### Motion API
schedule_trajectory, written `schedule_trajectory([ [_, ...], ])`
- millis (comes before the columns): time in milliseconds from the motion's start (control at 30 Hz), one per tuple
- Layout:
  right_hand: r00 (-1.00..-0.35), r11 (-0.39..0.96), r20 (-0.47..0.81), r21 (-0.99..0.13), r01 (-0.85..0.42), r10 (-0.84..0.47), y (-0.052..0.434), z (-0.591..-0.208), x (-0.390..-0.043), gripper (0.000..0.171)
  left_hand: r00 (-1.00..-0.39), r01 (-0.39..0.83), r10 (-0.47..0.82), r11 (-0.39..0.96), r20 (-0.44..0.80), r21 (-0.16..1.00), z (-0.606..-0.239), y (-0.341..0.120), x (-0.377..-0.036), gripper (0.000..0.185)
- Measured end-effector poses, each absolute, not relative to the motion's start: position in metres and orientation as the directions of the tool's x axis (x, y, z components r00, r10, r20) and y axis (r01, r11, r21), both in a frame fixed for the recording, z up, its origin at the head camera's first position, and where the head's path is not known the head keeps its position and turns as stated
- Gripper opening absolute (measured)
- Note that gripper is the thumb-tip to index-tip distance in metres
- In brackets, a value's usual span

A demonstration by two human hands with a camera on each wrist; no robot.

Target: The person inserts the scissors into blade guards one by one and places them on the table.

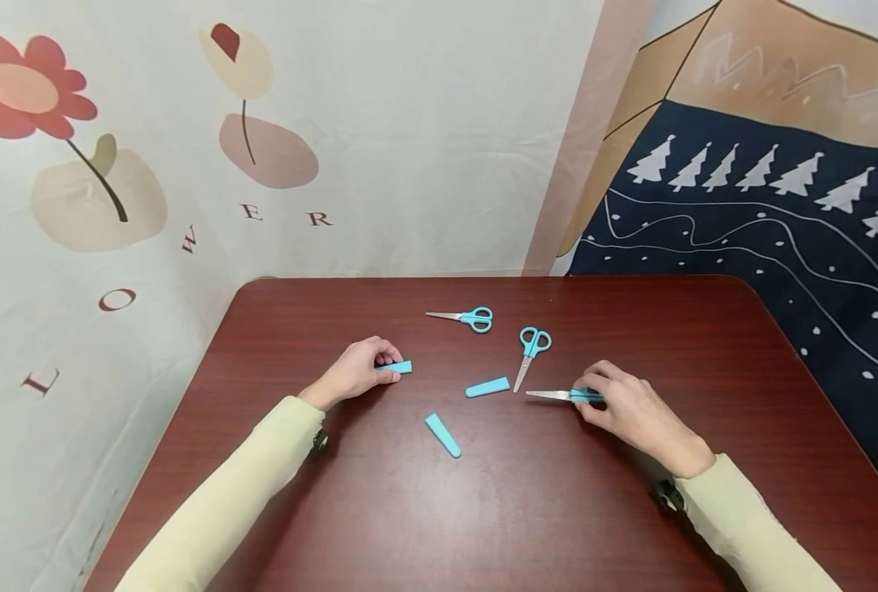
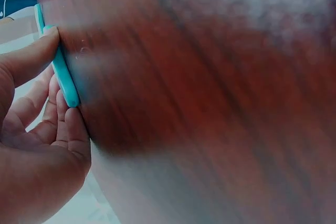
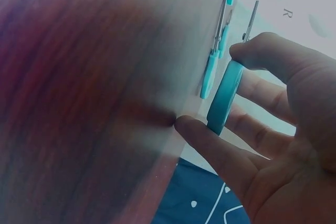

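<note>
left hand (image 1: 356, 372) pinches blue cover (image 1: 402, 367), right hand (image 1: 630, 409) pinches scissors (image 1: 585, 396) by handles; best keep blades (image 1: 548, 395) closed, grip well back.

The scissors (image 1: 568, 395) in the right hand (image 1: 635, 411) have turquoise handles and silver-grey blades; the far scissors (image 1: 464, 316) and the middle scissors (image 1: 529, 356) match them. The blade cover (image 1: 404, 367) in the left hand (image 1: 353, 370) is plain turquoise, like the two loose covers (image 1: 487, 387). The tabletop (image 1: 557, 510) is reddish brown, streaked darker in the wrist views. Both sleeves (image 1: 247, 477) are pale yellow-green. The white cloth (image 1: 424, 164) carries a red flower (image 1: 20, 86) with a peach centre, beige and dusty-pink blobs, and brownish-red letters (image 1: 117, 299). The navy fabric (image 1: 705, 222) bears white fir trees, wavy lines and dots.
</note>
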State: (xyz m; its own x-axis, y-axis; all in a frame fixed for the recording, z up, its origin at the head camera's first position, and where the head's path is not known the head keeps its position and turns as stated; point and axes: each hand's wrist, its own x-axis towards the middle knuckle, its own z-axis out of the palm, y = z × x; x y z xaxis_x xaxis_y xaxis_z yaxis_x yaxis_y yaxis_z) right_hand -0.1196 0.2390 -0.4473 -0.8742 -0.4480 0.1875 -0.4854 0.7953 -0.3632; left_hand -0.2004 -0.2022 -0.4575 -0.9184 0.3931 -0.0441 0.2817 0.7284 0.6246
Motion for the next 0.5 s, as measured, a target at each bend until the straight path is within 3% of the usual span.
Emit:
schedule_trajectory([
  [500,-0.860,0.779,0.246,-0.365,-0.510,-0.448,0.235,-0.445,-0.120,0.021,-0.923,0.222,0.374,0.714,-0.093,0.664,-0.447,-0.204,-0.193,0.010],
])
